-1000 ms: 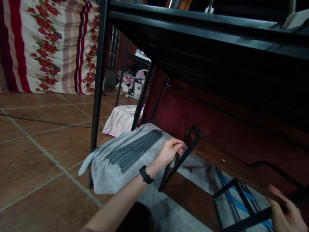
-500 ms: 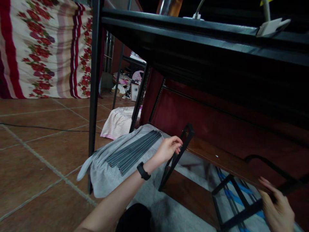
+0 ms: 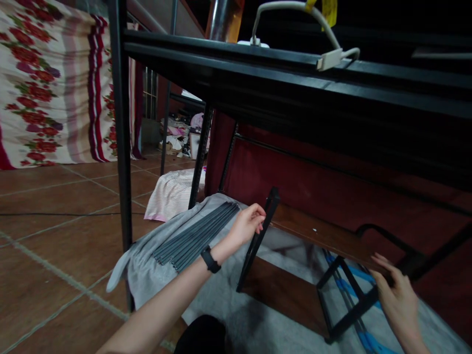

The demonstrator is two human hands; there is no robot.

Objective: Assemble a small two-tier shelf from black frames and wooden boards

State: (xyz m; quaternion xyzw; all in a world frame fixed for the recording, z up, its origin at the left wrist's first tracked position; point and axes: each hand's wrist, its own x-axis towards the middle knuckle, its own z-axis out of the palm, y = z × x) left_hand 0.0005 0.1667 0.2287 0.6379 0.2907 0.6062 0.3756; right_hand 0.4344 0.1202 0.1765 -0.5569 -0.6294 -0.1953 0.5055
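Observation:
A small two-tier shelf with black metal end frames and brown wooden boards stands in front of me, its upper board above a lower board. My left hand, below a black wristwatch, has its fingers curled closed around the edge of the left end frame. At the other end my right hand grips the upper board's corner beside the right frame, thumb below and fingers on top. Its fingertips are partly hidden. A small white spot shows on the upper board.
Grey metal rods lie in a row on a grey cloth to the left. Overhead runs a large black metal rack with a white cable. Blue-wrapped dark bars lie behind the right frame. A rack post stands left.
The view has swung to the right and tilted slightly up, so things sit further left. Both hands keep their places on the shelf, which has not visibly moved on the cloth.

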